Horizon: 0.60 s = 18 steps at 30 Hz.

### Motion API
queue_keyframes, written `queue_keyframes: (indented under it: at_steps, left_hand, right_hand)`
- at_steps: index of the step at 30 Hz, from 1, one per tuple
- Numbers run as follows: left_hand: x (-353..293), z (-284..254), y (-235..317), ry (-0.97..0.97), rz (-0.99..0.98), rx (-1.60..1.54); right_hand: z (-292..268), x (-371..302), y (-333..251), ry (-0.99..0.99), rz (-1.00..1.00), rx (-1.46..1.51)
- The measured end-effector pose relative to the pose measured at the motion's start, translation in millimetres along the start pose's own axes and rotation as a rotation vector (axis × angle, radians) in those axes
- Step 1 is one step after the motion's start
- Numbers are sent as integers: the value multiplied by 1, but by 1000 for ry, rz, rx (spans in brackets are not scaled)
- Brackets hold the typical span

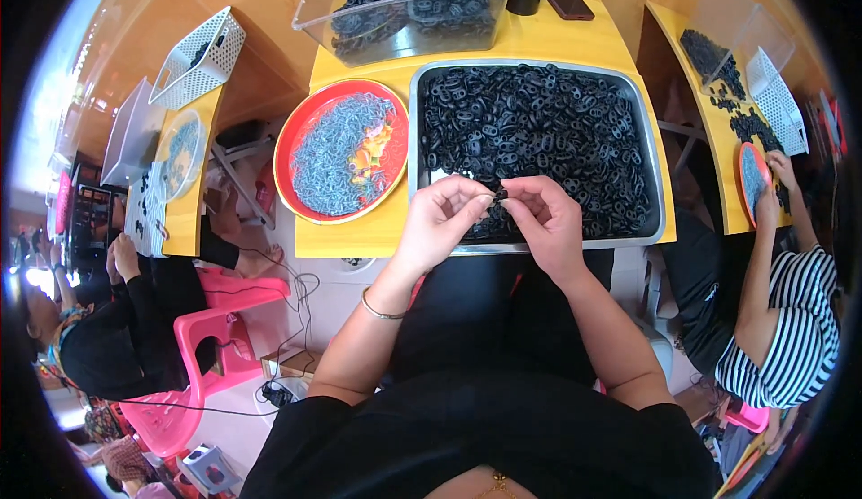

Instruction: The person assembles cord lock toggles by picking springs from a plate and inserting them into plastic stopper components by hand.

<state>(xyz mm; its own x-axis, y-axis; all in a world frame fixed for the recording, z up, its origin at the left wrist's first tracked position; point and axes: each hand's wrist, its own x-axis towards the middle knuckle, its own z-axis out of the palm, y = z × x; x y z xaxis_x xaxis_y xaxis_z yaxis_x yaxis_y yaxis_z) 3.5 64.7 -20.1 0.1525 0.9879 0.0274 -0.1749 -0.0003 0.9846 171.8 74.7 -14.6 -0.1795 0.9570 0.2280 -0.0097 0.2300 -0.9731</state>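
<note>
The left hand point(444, 221) and right hand point(546, 221) have thumb and fingers pinched on 1 small black piece point(499, 195), held above the near side of the metal tray point(663, 198). A slipping pinch could drop it among the look-alike black pieces point(548, 131), where it would be hard to pick out.

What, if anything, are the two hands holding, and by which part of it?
The left hand and right hand pinch a small black piece at its opposite sides; it is partly covered, so the exact part cannot be told.
</note>
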Motion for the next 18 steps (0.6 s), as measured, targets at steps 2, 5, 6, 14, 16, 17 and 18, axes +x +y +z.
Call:
queue_keyframes:
  at_steps: [2,5,6,14,16,17,18]
  left_hand:
    - [0,1,0,1,-29,12]
    - [0,0,-4,5,-22,31]
    - [0,0,-6,6,-23,30]
    - [2,5,8,78,61,119]
    - [2,2,10,123,95,236]
    - [3,-2,13,73,207,553]
    - [4,-4,15,20,320,870]
  right_hand:
    - [0,-1,2,8,10,10]
    - [-1,-1,2,-4,26,15]
    - [-1,-1,2,-13,22,-2]
    - [2,0,3,-12,-44,-24]
    - [2,1,-1,58,-24,-12]
    - [1,1,1,62,-24,8]
    - [1,2,1,64,-27,9]
